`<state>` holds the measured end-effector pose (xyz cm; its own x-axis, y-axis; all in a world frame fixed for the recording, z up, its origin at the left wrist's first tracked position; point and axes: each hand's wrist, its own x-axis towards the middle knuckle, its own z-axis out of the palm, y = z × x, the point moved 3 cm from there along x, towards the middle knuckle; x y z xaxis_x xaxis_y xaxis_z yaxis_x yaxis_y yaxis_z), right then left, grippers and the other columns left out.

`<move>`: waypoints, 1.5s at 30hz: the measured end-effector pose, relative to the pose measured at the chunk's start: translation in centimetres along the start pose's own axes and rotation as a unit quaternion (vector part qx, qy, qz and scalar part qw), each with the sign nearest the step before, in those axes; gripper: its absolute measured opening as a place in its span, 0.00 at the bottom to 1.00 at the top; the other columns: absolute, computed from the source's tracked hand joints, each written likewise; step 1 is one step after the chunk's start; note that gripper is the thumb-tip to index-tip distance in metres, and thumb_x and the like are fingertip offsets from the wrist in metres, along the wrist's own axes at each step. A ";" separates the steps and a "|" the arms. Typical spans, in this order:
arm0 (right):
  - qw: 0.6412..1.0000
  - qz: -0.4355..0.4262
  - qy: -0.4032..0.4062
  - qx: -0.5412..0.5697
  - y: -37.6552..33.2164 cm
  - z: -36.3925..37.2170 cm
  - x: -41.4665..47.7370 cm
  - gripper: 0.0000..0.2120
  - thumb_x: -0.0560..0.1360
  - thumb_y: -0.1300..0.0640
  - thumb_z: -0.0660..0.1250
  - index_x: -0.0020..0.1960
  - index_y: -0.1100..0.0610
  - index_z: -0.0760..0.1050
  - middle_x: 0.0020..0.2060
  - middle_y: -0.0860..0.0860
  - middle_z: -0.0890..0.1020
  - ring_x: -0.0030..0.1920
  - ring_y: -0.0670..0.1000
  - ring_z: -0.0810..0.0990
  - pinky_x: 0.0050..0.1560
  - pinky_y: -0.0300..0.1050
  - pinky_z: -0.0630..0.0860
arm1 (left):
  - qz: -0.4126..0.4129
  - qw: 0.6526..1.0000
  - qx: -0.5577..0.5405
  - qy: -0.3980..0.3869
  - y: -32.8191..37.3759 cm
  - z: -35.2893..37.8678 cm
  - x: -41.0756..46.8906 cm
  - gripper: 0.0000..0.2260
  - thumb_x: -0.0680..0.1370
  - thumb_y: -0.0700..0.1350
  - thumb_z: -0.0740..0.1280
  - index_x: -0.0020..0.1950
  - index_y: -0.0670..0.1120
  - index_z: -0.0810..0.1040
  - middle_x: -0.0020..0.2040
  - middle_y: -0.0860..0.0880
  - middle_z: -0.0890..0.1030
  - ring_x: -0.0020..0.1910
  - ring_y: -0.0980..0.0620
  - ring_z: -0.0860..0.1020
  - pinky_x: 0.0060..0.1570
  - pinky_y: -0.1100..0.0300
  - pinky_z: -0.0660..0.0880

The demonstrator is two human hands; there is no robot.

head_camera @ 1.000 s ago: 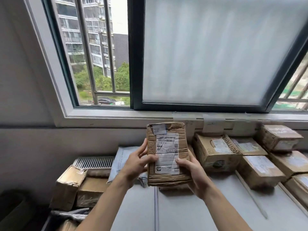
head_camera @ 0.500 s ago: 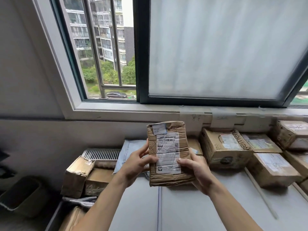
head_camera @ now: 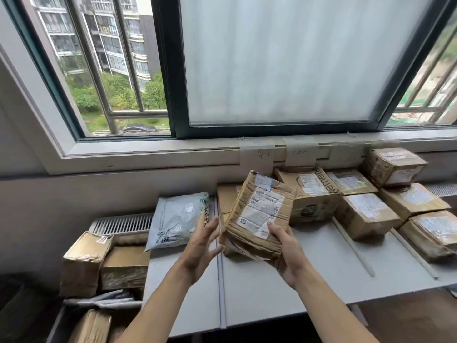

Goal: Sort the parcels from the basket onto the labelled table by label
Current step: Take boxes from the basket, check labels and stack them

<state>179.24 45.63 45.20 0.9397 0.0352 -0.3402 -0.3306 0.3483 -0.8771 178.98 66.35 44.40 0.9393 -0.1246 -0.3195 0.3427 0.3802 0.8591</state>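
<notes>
Indoors, grey table [head_camera: 309,280] beneath window [head_camera: 279,60], parcels [head_camera: 366,214] along its back edge

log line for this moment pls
right hand: grips cardboard parcel, tilted, label up, above table | left hand: open beside parcel, contact unclear | grey mailer: lying on table
</notes>
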 end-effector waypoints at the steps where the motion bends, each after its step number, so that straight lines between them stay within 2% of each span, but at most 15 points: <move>1: 1.000 0.003 0.026 0.017 0.6 -0.3 0.1 0.16 0.81 0.53 0.67 0.67 0.44 0.73 0.57 0.50 0.87 0.49 0.51 0.88 0.44 0.49 0.83 | -0.016 1.000 -0.011 -0.002 -1.1 0.3 0.0 0.62 0.59 0.66 0.81 0.84 0.59 0.47 0.66 0.59 0.76 0.72 0.53 0.72 0.74 0.42 0.67; 3: 0.997 0.018 0.067 0.043 2.1 -0.8 0.0 0.17 0.80 0.51 0.68 0.67 0.43 0.72 0.58 0.50 0.87 0.47 0.50 0.87 0.40 0.45 0.80 | -0.041 0.999 -0.012 -0.018 -3.4 1.4 -0.2 0.58 0.60 0.64 0.81 0.81 0.64 0.48 0.61 0.64 0.80 0.71 0.54 0.72 0.75 0.40 0.64; 6: 0.995 0.038 0.081 0.047 4.5 -0.8 -0.4 0.22 0.79 0.51 0.69 0.72 0.42 0.70 0.60 0.52 0.86 0.55 0.55 0.86 0.45 0.47 0.80 | -0.041 0.999 -0.009 -0.017 -6.4 3.9 -0.6 0.46 0.63 0.60 0.81 0.74 0.67 0.58 0.65 0.61 0.81 0.67 0.55 0.79 0.66 0.44 0.72; 10: 0.995 0.066 0.073 0.018 6.2 -1.1 -0.8 0.22 0.79 0.51 0.70 0.71 0.45 0.68 0.61 0.52 0.85 0.60 0.56 0.84 0.57 0.53 0.77 | -0.024 0.995 -0.030 0.096 -7.7 4.9 0.0 0.34 0.71 0.47 0.80 0.70 0.62 0.65 0.61 0.54 0.84 0.55 0.53 0.85 0.48 0.51 0.82; 14: 0.992 0.034 0.119 -0.027 4.4 -3.6 0.7 0.28 0.79 0.48 0.71 0.73 0.44 0.59 0.67 0.49 0.77 0.67 0.52 0.75 0.69 0.58 0.71 | -0.055 0.990 -0.019 0.125 -7.1 3.8 2.3 0.21 0.75 0.47 0.75 0.65 0.59 0.73 0.60 0.49 0.85 0.53 0.51 0.82 0.48 0.48 0.81; 15: 0.987 0.016 0.151 -0.042 3.6 -4.6 1.3 0.32 0.78 0.47 0.72 0.74 0.43 0.57 0.68 0.49 0.74 0.67 0.52 0.73 0.70 0.58 0.71 | -0.065 0.990 -0.012 0.126 -6.8 3.4 3.1 0.22 0.73 0.49 0.76 0.65 0.58 0.75 0.59 0.48 0.85 0.52 0.51 0.81 0.48 0.48 0.81; 17: 0.980 -0.012 0.177 -0.090 1.6 -6.2 2.6 0.40 0.75 0.45 0.74 0.78 0.43 0.54 0.70 0.52 0.69 0.69 0.53 0.72 0.73 0.58 0.70 | -0.093 0.988 0.003 0.126 -6.1 2.9 4.6 0.33 0.65 0.54 0.80 0.67 0.55 0.73 0.58 0.46 0.85 0.50 0.50 0.81 0.47 0.47 0.82; 20: 0.979 -0.034 0.144 -0.142 -0.5 -7.6 5.9 0.34 0.74 0.51 0.75 0.75 0.44 0.62 0.67 0.51 0.76 0.66 0.50 0.77 0.71 0.53 0.71 | -0.110 0.982 0.040 0.147 -4.6 3.0 7.2 0.46 0.57 0.59 0.81 0.70 0.50 0.65 0.60 0.42 0.82 0.46 0.48 0.81 0.45 0.46 0.82; 24: 0.980 -0.036 0.092 -0.170 -2.4 -7.9 10.6 0.27 0.77 0.57 0.73 0.72 0.44 0.67 0.63 0.47 0.79 0.64 0.49 0.78 0.71 0.53 0.73 | -0.081 0.973 0.070 0.203 -2.4 4.2 11.4 0.29 0.75 0.53 0.76 0.67 0.45 0.65 0.57 0.42 0.78 0.43 0.49 0.80 0.48 0.45 0.80; 27: 0.981 -0.032 0.068 -0.178 -4.3 -7.7 14.2 0.28 0.80 0.59 0.71 0.76 0.47 0.65 0.63 0.47 0.78 0.65 0.49 0.77 0.66 0.48 0.73 | -0.071 0.969 0.085 0.219 -1.0 5.3 14.8 0.24 0.79 0.52 0.72 0.67 0.45 0.66 0.55 0.45 0.78 0.46 0.50 0.79 0.48 0.48 0.78; 31: 0.974 -0.020 0.044 -0.223 -5.8 -7.4 19.3 0.32 0.80 0.55 0.70 0.80 0.47 0.61 0.73 0.50 0.71 0.71 0.51 0.71 0.73 0.53 0.69 | -0.052 0.964 0.123 0.231 0.1 5.8 19.2 0.25 0.79 0.53 0.72 0.71 0.48 0.67 0.60 0.48 0.79 0.56 0.52 0.79 0.51 0.52 0.78; 34: 0.970 -0.001 0.038 -0.241 -5.8 -7.5 22.4 0.34 0.81 0.53 0.69 0.82 0.45 0.58 0.76 0.50 0.68 0.75 0.53 0.67 0.76 0.56 0.66 | -0.036 0.957 0.152 0.243 0.3 5.8 22.1 0.29 0.76 0.56 0.74 0.73 0.47 0.72 0.64 0.48 0.81 0.60 0.51 0.80 0.64 0.50 0.77; 37: 0.967 0.015 0.029 -0.251 -5.4 -7.5 24.8 0.34 0.82 0.51 0.68 0.83 0.43 0.55 0.77 0.50 0.64 0.77 0.54 0.64 0.76 0.58 0.65 | -0.028 0.951 0.173 0.254 0.2 5.8 24.1 0.24 0.79 0.57 0.71 0.72 0.49 0.74 0.64 0.51 0.81 0.60 0.54 0.79 0.61 0.55 0.75; 41: 0.965 0.012 0.028 -0.259 -4.7 -7.2 27.1 0.35 0.82 0.50 0.67 0.83 0.44 0.53 0.77 0.50 0.62 0.78 0.54 0.63 0.77 0.58 0.64 | -0.024 0.935 0.206 0.287 0.0 4.9 26.5 0.35 0.76 0.65 0.70 0.77 0.49 0.70 0.70 0.52 0.77 0.67 0.51 0.76 0.70 0.51 0.72; 45: 0.958 0.001 0.030 -0.284 -4.2 -6.9 29.0 0.36 0.83 0.50 0.66 0.84 0.45 0.51 0.79 0.50 0.60 0.79 0.54 0.60 0.79 0.58 0.62 | -0.038 0.926 0.224 0.300 -1.0 4.2 28.8 0.27 0.82 0.60 0.65 0.76 0.47 0.70 0.65 0.54 0.75 0.64 0.52 0.73 0.65 0.56 0.69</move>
<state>207.27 38.69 36.72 0.9382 -0.0255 -0.3452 -0.3423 -0.2174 -0.9141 205.74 58.52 36.05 0.7809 0.4483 -0.4350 0.5054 -0.0441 0.8618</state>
